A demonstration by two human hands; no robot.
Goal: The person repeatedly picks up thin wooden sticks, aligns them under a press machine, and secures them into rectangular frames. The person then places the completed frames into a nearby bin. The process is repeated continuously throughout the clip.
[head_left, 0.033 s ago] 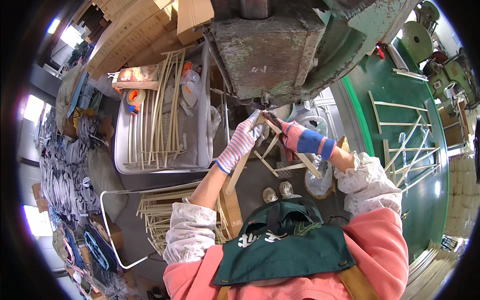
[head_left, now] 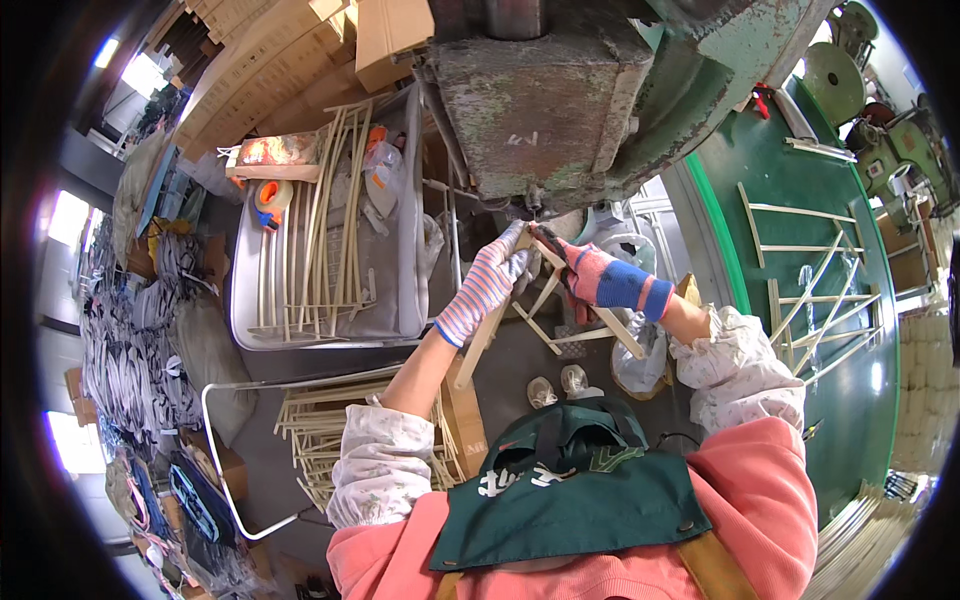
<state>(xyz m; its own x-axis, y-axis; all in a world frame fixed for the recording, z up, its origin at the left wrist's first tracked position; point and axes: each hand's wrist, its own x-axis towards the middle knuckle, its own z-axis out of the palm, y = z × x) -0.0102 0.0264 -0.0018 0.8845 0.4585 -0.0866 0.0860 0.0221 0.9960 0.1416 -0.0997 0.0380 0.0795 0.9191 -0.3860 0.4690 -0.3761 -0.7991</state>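
Observation:
Both my hands wear knitted gloves and meet under the head of a heavy green machine (head_left: 540, 115), next to its small metal tip (head_left: 534, 202). My left hand (head_left: 490, 280), in a pale striped glove, is closed round the upper end of a frame of pale wooden bars (head_left: 480, 348). Across from it my right hand (head_left: 606, 277), in a pink and blue glove with dark fingertips, grips the same frame near its top. The frame's bars slant down and apart below my hands. My fingers hide the spot where they join.
Left of me, a grey tub (head_left: 412, 300) holds long pale sticks, an orange tape roll (head_left: 271, 196) and plastic bags. Many wooden pieces (head_left: 330, 430) are piled below it, beside a white metal rail (head_left: 212, 440). More wooden frames (head_left: 810, 250) lie on the green table (head_left: 850, 400) at right.

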